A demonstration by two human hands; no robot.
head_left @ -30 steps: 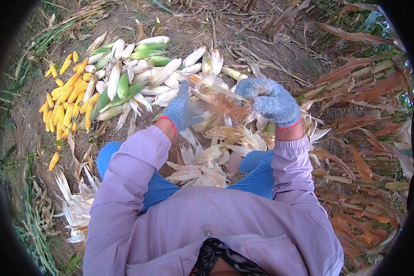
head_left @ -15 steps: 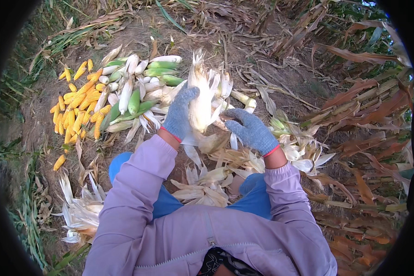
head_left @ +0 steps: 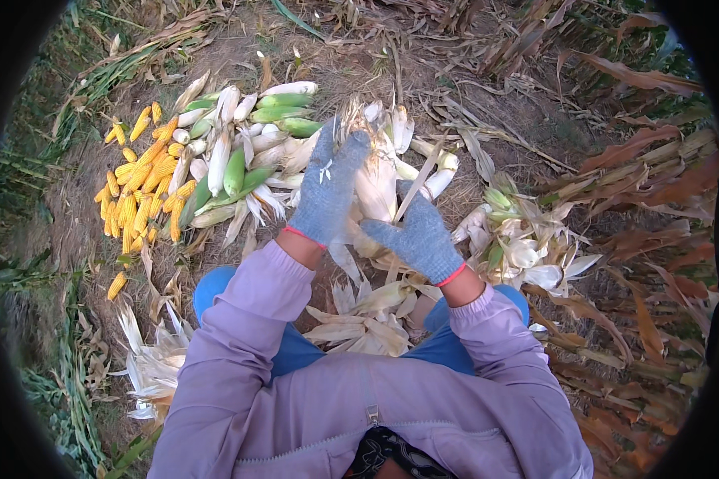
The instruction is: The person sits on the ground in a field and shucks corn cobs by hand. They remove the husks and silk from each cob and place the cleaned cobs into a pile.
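My left hand (head_left: 327,188), in a grey knitted glove with a red cuff edge, is closed around an ear of corn (head_left: 378,190) in its pale dry husk. Its fingertips lie near the ear's frayed top, and small white bits cling to the glove. Just right of the ear's lower end, my right hand (head_left: 423,243), gloved alike, closes on a narrow strip of husk (head_left: 420,177) that stands out from the ear. The right fingers are partly hidden behind the husk.
Peeled yellow cobs (head_left: 140,180) lie piled at the left. Beside them is a heap of unhusked ears (head_left: 236,172), green and white. Loose husks (head_left: 367,323) lie between my knees, with more husks (head_left: 527,247) at the right. Dry corn stalks (head_left: 647,184) line the right side.
The ear has shifted slightly right and its upper husk is more ragged. My left hand has moved up and right along it. My right hand has come lower, with a husk strip in it.
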